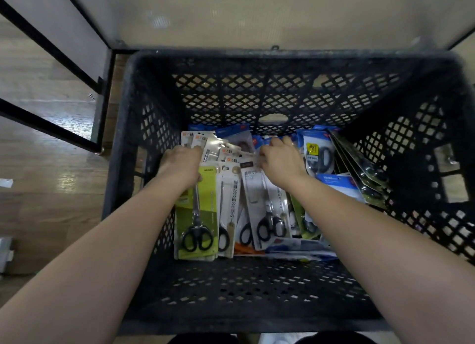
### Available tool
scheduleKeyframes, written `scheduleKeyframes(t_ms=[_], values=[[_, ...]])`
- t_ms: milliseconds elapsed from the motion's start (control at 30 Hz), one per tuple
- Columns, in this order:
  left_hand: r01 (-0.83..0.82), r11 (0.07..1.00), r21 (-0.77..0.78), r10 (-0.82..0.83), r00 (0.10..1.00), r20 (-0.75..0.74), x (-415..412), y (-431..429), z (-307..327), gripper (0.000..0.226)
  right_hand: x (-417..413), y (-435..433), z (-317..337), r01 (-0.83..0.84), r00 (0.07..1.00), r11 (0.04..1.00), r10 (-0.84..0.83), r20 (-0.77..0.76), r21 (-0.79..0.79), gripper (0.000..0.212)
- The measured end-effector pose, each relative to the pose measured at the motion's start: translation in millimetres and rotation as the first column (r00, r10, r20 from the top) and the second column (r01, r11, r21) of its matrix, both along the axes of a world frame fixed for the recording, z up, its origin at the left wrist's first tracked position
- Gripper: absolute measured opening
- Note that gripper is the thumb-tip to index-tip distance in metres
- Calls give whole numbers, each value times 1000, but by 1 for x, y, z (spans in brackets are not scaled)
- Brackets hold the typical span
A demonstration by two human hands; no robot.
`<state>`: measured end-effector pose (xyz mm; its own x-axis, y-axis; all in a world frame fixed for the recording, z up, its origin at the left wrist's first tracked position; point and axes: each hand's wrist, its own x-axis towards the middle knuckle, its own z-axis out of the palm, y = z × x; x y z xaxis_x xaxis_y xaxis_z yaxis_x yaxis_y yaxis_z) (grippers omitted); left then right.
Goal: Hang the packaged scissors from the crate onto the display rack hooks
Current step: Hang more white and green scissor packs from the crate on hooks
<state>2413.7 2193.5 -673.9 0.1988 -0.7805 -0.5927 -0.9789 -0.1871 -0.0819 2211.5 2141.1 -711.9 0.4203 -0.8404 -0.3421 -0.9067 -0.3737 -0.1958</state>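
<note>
Your left hand (pixel 181 163) and right hand (pixel 279 158) curl over packaged scissors (pixel 195 215) in the crate (pixel 257 53), grip unclear; they look light, stiff, slick, so pinch card tops.

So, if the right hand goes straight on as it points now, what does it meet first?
Probably the blue-topped scissor packages just beyond the right hand, then the far wall of the black plastic lattice crate; depth is unclear.

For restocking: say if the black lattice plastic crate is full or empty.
Partly full: packaged scissors lie low inside the black crate.
</note>
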Motion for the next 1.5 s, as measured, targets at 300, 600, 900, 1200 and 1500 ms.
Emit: scheduleKeyframes(t_ms=[300,600,900,1200,1500], values=[[75,997,27,-67,972,-223,-2,-5,42,31,-1,4,26,47,997,992,-52,48,117,22],[232,971,50,-222,962,-159,6,-13,54,17,-5,2,33,74,989,980,-95,110,186,19],[300,952,57,-294,951,-94,-6,8,211,19,-17,27,193,116,964,953,-176,198,281,11],[378,925,29,-379,925,24,-22,11,537,27,-29,30,512,215,928,973,-231,293,88,13],[270,919,-289,-310,945,-104,-43,7,783,20,-36,25,763,345,831,937,-273,484,-63,24]])
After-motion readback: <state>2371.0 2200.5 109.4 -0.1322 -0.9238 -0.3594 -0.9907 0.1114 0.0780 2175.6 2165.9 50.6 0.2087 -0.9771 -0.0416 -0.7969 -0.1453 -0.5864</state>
